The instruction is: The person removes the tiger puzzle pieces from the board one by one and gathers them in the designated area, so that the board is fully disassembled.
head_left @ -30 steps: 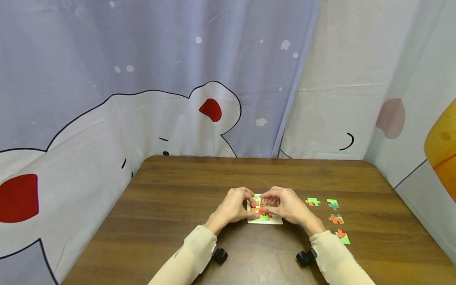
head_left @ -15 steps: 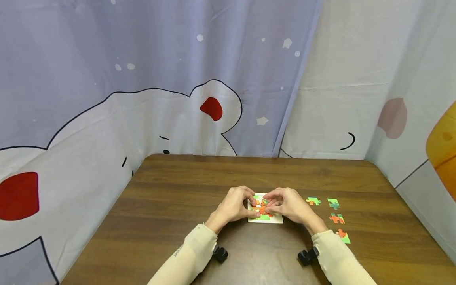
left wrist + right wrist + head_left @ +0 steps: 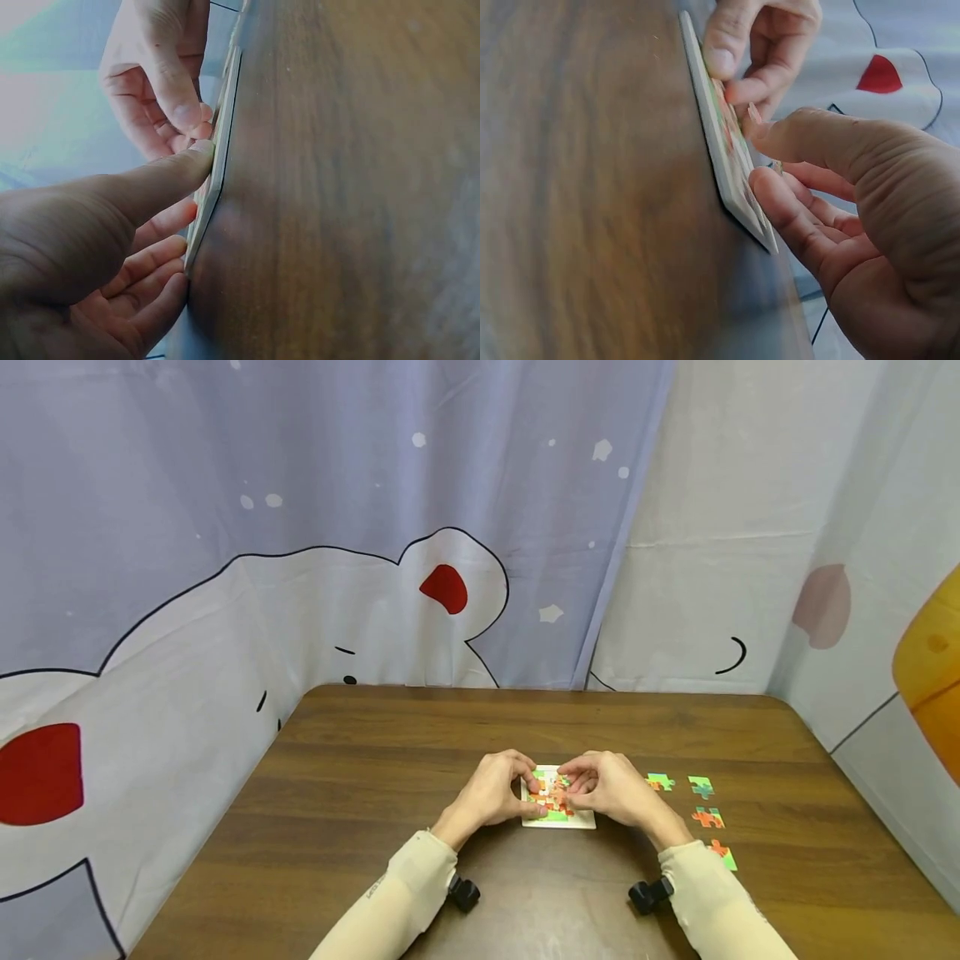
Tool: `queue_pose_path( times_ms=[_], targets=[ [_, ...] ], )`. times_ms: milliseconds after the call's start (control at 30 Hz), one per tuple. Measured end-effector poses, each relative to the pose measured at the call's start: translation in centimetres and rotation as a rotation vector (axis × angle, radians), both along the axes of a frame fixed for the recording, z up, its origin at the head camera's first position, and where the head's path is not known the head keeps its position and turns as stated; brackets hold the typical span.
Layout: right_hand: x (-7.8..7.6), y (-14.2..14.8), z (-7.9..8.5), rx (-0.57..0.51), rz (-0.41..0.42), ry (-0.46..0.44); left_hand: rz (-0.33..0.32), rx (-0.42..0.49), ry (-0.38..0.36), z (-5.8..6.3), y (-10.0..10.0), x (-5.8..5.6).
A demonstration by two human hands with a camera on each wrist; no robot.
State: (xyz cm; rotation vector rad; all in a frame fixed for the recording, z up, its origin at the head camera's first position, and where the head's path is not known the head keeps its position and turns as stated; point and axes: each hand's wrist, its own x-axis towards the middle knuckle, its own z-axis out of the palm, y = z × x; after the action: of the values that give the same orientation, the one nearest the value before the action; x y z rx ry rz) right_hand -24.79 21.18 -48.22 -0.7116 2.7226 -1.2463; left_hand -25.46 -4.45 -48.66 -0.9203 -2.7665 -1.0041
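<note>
- The left hand (image 3: 491,789) rested, thumb and fingers spread, on the white-bordered rectangular puzzle board (image 3: 583,820).
- The right hand (image 3: 609,787) pinched an orange jigsaw piece (image 3: 560,795) over the board.
- Fitting seemed underway, calling for alignment.

Left sleeve: cream, long, close-fitting; we note a few wrinkles in the cloth (image 3: 390,897).
Sleeve lettering: small, dark, printed along the outer forearm of that sleeve; too tiny for us to read (image 3: 377,887).
Right sleeve: matching cream, smooth, ending in a plain cuff at the wrist (image 3: 716,902).
Left wrist unit: black, compact, blocky, on a short black mount at the cuff (image 3: 466,895).
Right wrist unit: same black build, we judge (image 3: 642,898).
Left hand: bare, skin creased at the thumb joint (image 3: 489,793).
Right hand: bare, likewise creased (image 3: 613,791).
</note>
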Motion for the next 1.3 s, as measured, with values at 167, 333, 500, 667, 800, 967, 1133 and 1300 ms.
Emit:
queue_pose_path(
  times_ms=[167,333,500,667,800,967,1133,1300],
  targets=[
    [-0.1,0.6,0.0,-0.03,-0.008,-0.043,0.008,-0.001,-0.015,-0.1,0.0,-0.1],
    [-0.3,0.7,0.1,-0.031,-0.001,-0.037,-0.018,0.005,-0.016,0.1,-0.2,-0.3],
    [-0.3,0.6,0.1,-0.038,0.004,-0.047,-0.037,-0.009,-0.048,0.2,-0.5,-0.5],
    [-0.2,1.1,0.7,-0.074,-0.014,-0.051,-0.047,-0.031,-0.077,0.4,-0.5,-0.5],
    [0.1,2.2,1.7,-0.113,-0.052,-0.028,-0.052,-0.036,-0.084,0.4,-0.5,-0.5],
    [0.6,4.0,3.3,-0.142,-0.1,0.017,-0.041,-0.051,-0.087,0.3,-0.4,-0.5],
    [1.4,5.9,4.7,-0.134,-0.135,0.056,-0.036,-0.067,-0.09,0.1,-0.3,-0.4],
    [1.9,8.0,5.4,-0.071,-0.173,0.101,-0.038,-0.059,-0.086,0.2,-0.4,-0.4]
  ],
)
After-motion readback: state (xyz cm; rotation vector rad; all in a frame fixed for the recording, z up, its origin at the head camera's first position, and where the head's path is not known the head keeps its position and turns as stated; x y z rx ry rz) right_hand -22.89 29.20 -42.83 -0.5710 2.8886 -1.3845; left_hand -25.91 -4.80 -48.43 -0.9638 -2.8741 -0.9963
